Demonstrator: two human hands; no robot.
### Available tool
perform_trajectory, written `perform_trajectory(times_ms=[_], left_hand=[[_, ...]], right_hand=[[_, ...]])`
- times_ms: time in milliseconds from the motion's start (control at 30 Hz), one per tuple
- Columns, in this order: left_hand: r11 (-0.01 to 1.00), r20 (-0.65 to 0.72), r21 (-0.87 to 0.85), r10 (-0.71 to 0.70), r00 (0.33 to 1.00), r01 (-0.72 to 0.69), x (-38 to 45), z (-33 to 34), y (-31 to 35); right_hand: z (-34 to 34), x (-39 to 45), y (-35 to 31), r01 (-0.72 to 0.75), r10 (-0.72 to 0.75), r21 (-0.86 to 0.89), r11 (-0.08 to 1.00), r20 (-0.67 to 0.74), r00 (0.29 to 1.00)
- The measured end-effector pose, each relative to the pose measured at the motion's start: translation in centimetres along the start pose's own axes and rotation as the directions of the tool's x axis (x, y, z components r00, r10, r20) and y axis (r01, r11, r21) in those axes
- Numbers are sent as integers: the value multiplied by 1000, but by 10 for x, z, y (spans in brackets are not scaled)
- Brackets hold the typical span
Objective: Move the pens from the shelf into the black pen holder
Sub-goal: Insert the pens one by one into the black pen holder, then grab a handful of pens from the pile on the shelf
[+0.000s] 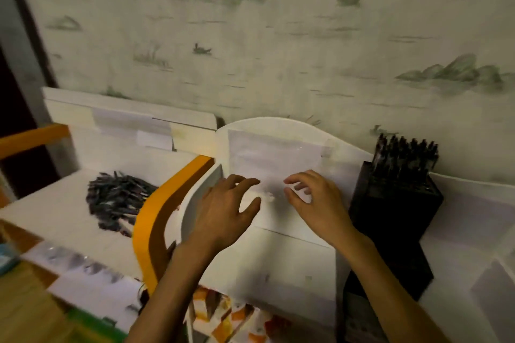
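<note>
Writing: no brand, label or lettering can be read anywhere; the frame is soft with blur
Pens: a dark loose heap lying on the white shelf, toward its back and right side, just beside the orange curved divider
Black pen holder: stands upright at the right end of the white unit, against the wall; a cluster of dark pens pokes up out of its top
Left hand: palm down over the white raised middle panel, fingers spread and slack, grasping nothing
Right hand: hovers just left of the holder, fingers loosely curled with the thumb near the fingertips; nothing shows between them
Between heap and holder: the orange divider and the rounded white panel stand in the way; both hands are over this panel, well apart from the heap
Wall: pale paper with faint green mountains and small boats
Below the unit: an orange-and-white patterned cloth at the bottom edge
Lower left corner: a wooden surface
</note>
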State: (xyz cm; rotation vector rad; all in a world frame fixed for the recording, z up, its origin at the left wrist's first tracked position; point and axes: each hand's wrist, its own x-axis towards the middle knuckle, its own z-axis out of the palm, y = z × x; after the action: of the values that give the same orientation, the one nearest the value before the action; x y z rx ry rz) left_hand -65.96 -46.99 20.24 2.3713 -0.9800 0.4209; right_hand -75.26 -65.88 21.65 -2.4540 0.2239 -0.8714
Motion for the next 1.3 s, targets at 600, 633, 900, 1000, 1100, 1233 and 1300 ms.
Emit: perform_trajectory(times_ms=[600,633,900,1000,1100,1233,1300], left_hand=[[983,8,94,-162,987,161,-113,-138,-309],[981,8,97,-168,986,167,-116,-144,-322],[969,45,67,-239,970,236,-116,-156,-408],[965,75,34,-260,963,258,-109,-150,-445],[964,104,51,-267,958,263,-94,-145,-488],[959,122,62,-284,951,278,-64,-141,-543],[956,146,40,-293,945,291,-46,-139,-568]], right_hand=[[251,0,-219,78,-100,143,987,151,983],[263,1,-227,66,-92,165,984,156,983],[353,14,-253,36,-60,103,994,241,969],[384,24,-250,25,-32,30,999,257,966],[418,39,-246,1,-6,20,1000,270,963],[465,68,-242,-76,56,58,995,297,953],[486,86,-243,-121,90,82,989,305,948]])
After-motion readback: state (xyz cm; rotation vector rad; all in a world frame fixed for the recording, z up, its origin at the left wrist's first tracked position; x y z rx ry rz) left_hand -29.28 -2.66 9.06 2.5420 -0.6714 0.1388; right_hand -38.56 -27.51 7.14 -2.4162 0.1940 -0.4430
